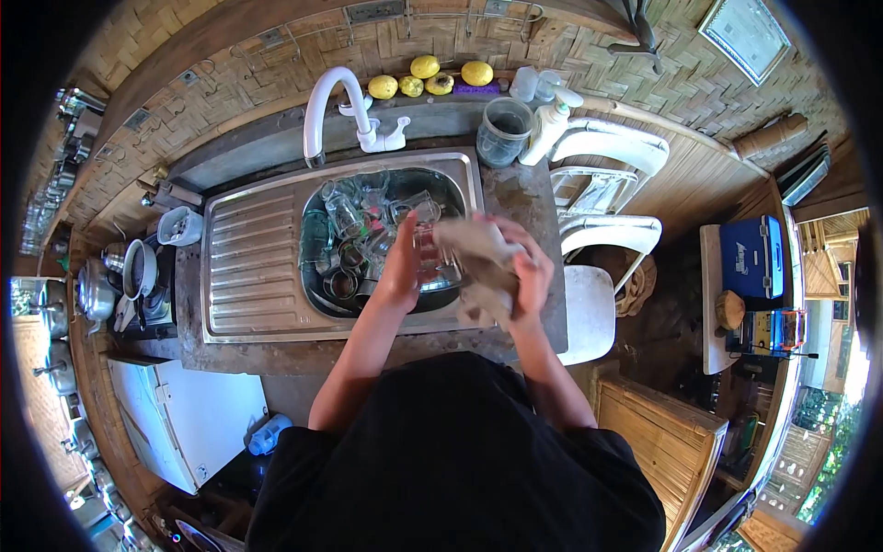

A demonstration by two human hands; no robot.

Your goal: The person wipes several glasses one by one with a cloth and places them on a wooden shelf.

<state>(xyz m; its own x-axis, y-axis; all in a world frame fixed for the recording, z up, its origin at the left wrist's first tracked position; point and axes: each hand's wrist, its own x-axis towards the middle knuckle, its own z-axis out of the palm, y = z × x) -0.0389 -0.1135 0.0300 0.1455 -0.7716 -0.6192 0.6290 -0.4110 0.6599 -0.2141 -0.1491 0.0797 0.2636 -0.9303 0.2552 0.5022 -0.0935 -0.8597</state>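
Above the right part of the sink basin, my left hand [402, 265] is closed around a clear drinking glass [429, 250], its fingers showing through the glass. My right hand [530, 272] grips a bunched greyish-beige cloth [480, 256], slightly smeared by motion, close to the glass's right side. Whether cloth and glass touch is hard to tell. Below them, several glasses [342, 213] and cups lie jumbled in the metal sink [464, 184].
A white faucet [317, 115] arches over the basin. The ribbed drainboard [248, 262] is on the left. Behind stand a dark grey container [504, 133], a pump bottle [547, 132] and several yellow fruits [476, 73]. White chairs [609, 147] are at the right.
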